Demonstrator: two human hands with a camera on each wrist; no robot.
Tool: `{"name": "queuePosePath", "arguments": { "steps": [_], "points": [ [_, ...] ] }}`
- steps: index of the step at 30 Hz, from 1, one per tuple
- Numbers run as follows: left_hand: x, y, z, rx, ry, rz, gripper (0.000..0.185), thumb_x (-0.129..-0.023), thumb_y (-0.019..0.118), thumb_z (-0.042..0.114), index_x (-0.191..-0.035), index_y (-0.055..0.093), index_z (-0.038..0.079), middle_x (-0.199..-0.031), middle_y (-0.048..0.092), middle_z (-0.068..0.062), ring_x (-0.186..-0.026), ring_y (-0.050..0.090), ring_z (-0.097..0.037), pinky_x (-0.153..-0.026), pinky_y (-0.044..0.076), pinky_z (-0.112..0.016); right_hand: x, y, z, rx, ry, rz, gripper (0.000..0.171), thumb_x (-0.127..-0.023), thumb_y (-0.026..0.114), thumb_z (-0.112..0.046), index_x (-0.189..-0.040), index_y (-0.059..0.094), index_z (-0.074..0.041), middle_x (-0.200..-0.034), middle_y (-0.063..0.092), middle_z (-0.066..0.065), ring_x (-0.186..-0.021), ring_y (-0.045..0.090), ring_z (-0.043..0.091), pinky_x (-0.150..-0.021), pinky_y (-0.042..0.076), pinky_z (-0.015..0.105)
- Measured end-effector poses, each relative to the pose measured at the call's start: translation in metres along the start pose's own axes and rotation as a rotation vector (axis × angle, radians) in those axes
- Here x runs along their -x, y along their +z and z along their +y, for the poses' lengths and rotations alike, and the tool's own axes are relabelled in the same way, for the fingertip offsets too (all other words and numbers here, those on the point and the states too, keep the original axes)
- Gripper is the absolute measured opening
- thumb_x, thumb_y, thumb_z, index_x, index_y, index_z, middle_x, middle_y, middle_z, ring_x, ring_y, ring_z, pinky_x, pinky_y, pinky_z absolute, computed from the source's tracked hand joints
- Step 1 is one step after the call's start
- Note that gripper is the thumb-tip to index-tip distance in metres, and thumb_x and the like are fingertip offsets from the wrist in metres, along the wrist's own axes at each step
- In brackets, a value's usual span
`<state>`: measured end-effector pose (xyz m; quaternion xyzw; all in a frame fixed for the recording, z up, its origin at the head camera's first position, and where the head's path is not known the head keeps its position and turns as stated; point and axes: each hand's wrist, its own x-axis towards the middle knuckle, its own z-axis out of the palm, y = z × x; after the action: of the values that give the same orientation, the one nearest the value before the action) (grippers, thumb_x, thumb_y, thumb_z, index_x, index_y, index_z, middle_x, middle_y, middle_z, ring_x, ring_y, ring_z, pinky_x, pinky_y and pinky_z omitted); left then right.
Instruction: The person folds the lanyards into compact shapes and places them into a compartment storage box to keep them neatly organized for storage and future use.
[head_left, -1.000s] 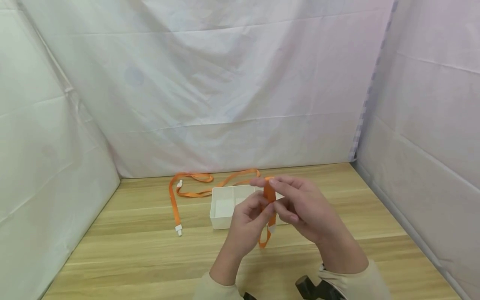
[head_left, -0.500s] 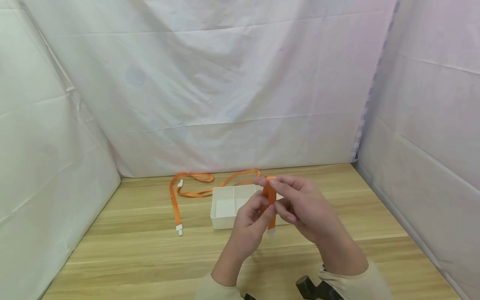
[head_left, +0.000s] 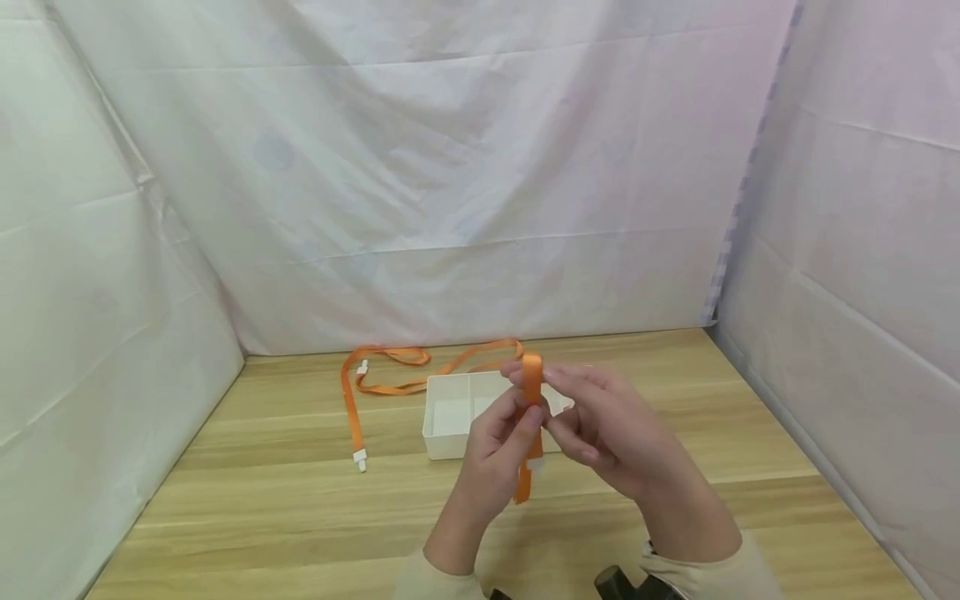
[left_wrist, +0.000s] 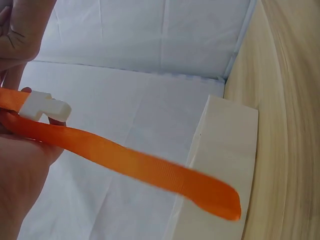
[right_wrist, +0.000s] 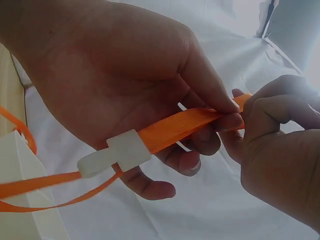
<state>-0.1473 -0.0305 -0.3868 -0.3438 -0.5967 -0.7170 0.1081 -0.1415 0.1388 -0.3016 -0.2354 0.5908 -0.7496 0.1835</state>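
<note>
Both hands hold a folded orange lanyard (head_left: 532,383) in the air in front of a white box. My left hand (head_left: 495,450) pinches its lower part between thumb and fingers. At the upper fold, the thumb and forefinger of my right hand (right_wrist: 125,80) pinch the strap. A white plastic clip (right_wrist: 127,152) sits on the strap below the fingers, and a loose length of strap (left_wrist: 150,167) hangs past it. Part of the fold is hidden behind the left fingers.
The white divided box (head_left: 446,447) stands on the wooden table (head_left: 262,500), partly behind the hands. Another orange strap (head_left: 351,408) with white clips (head_left: 361,460) lies left of and behind it. A white cloth (head_left: 465,167) hangs behind the table.
The folded lanyard has turned to face the head camera and shifted slightly left. Its hanging end shows below the hands again. Both hands stay nearly in place.
</note>
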Motion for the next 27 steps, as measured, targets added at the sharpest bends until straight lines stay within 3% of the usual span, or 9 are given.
{"name": "queuePosePath", "arguments": {
  "steps": [2, 5, 10, 11, 14, 16, 20, 23, 27],
  "points": [
    [0.001, -0.001, 0.001, 0.011, -0.015, -0.006, 0.019, -0.112, 0.048, 0.008, -0.110, 0.058, -0.008, -0.095, 0.053, -0.029, -0.087, 0.054, -0.014, -0.080, 0.048, -0.021, 0.000, 0.001, -0.001, 0.005, 0.012, 0.017, 0.045, -0.115, 0.047, -0.032, -0.143, 0.064, -0.001, -0.068, 0.063, -0.008, -0.041, 0.026, 0.013, -0.045, 0.027, 0.022],
    [0.003, -0.001, 0.001, 0.034, -0.030, -0.024, 0.021, -0.112, 0.048, 0.009, -0.108, 0.058, -0.009, -0.096, 0.054, -0.031, -0.090, 0.057, -0.017, -0.082, 0.050, -0.022, 0.000, 0.002, -0.002, -0.027, 0.025, 0.038, 0.044, -0.115, 0.049, -0.035, -0.141, 0.067, -0.003, -0.052, 0.043, -0.010, -0.041, 0.025, 0.013, -0.049, 0.031, 0.018],
    [0.002, -0.001, -0.002, 0.027, 0.005, -0.056, 0.020, -0.112, 0.048, 0.008, -0.110, 0.058, -0.009, -0.096, 0.053, -0.028, -0.089, 0.054, -0.010, -0.080, 0.050, -0.023, -0.001, 0.004, -0.001, -0.090, 0.012, 0.080, 0.030, -0.114, 0.053, -0.030, -0.121, 0.078, -0.014, -0.081, 0.064, -0.009, -0.042, 0.033, 0.005, -0.044, 0.016, 0.022],
    [0.002, -0.001, -0.003, 0.017, 0.016, -0.058, 0.019, -0.112, 0.048, 0.007, -0.110, 0.058, -0.008, -0.095, 0.053, -0.027, -0.087, 0.053, -0.009, -0.079, 0.050, -0.024, -0.001, 0.005, -0.001, -0.082, 0.007, 0.093, 0.030, -0.113, 0.053, -0.030, -0.120, 0.078, -0.015, -0.092, 0.068, -0.008, -0.042, 0.035, 0.004, -0.044, 0.018, 0.022],
    [0.002, -0.002, -0.005, -0.011, 0.061, -0.059, 0.015, -0.111, 0.047, 0.003, -0.108, 0.058, -0.007, -0.090, 0.050, -0.022, -0.077, 0.049, -0.013, -0.070, 0.048, -0.026, 0.000, 0.006, 0.000, -0.035, 0.004, 0.126, 0.030, -0.113, 0.055, -0.031, -0.120, 0.079, -0.015, -0.103, 0.075, -0.006, -0.041, 0.037, 0.003, -0.049, 0.036, 0.016],
    [0.001, -0.002, -0.006, -0.021, 0.084, -0.054, 0.013, -0.111, 0.048, 0.000, -0.107, 0.058, -0.007, -0.090, 0.049, -0.020, -0.076, 0.049, -0.017, -0.069, 0.048, -0.028, 0.001, 0.008, 0.001, -0.007, -0.001, 0.134, 0.028, -0.112, 0.056, -0.029, -0.120, 0.079, -0.015, -0.126, 0.074, -0.003, -0.042, 0.039, 0.003, -0.050, 0.039, 0.015],
    [-0.001, -0.002, -0.008, -0.072, 0.096, -0.047, 0.012, -0.110, 0.049, -0.001, -0.106, 0.060, -0.004, -0.094, 0.054, -0.018, -0.086, 0.055, -0.019, -0.080, 0.052, -0.029, 0.001, 0.011, 0.002, 0.021, -0.012, 0.168, 0.022, -0.110, 0.061, -0.024, -0.116, 0.080, -0.015, -0.126, 0.076, 0.000, -0.043, 0.041, 0.003, -0.045, 0.029, 0.016],
    [-0.001, -0.001, -0.008, -0.145, 0.080, -0.031, 0.013, -0.109, 0.052, 0.000, -0.104, 0.064, 0.000, -0.094, 0.060, -0.017, -0.095, 0.060, -0.017, -0.091, 0.053, -0.030, -0.001, 0.013, 0.001, 0.026, -0.012, 0.215, 0.020, -0.109, 0.063, -0.024, -0.115, 0.080, -0.014, -0.124, 0.077, -0.001, -0.044, 0.041, 0.002, -0.046, 0.032, 0.016],
    [0.000, -0.002, -0.010, -0.233, 0.084, -0.010, 0.014, -0.108, 0.056, 0.000, -0.099, 0.067, 0.003, -0.089, 0.063, -0.013, -0.090, 0.059, -0.014, -0.088, 0.054, -0.031, -0.005, 0.013, -0.003, 0.029, 0.009, 0.285, 0.021, -0.108, 0.064, -0.024, -0.116, 0.079, -0.012, -0.125, 0.077, -0.002, -0.044, 0.041, 0.003, -0.048, 0.034, 0.015]
  ]
}}
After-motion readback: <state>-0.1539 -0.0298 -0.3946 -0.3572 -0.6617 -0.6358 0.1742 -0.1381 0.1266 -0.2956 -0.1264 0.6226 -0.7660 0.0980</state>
